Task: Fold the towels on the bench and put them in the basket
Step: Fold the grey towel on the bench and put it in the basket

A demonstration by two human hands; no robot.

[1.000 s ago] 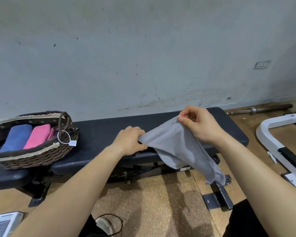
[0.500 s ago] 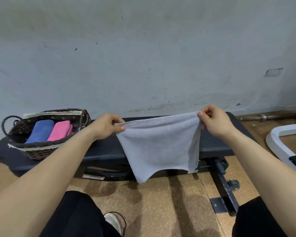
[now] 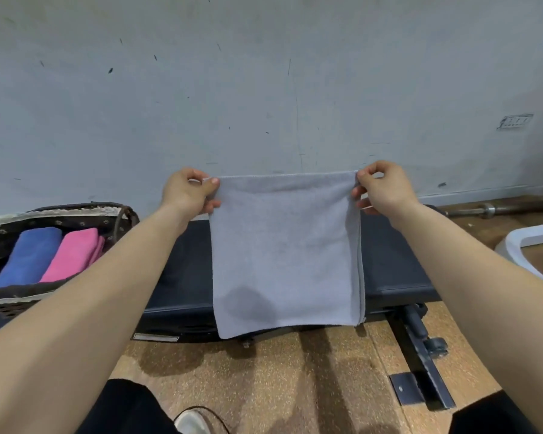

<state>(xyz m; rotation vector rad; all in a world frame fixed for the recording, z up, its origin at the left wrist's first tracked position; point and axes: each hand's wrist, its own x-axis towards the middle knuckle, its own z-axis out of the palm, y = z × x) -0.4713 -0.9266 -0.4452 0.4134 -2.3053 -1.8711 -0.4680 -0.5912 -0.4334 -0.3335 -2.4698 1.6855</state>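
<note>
Grey towel (image 3: 286, 252) held up flat before the desk (image 3: 395, 261).
Left grip (image 3: 188, 192) and right grip (image 3: 384, 187) each pinch a top corner, squaring it for folding.

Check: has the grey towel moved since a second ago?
Yes. The grey towel rose and spread out: its top edge now shows above the bench, against the wall, no longer bunched.

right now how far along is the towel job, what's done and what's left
Done: a folded blue towel and a folded pink towel lie side by side in the dark woven basket. In hand: the left hand and right hand pinch the top corners of a grey cloth towel, hanging spread before the black padded bench. Left: fold it and put it in the basket.
</note>
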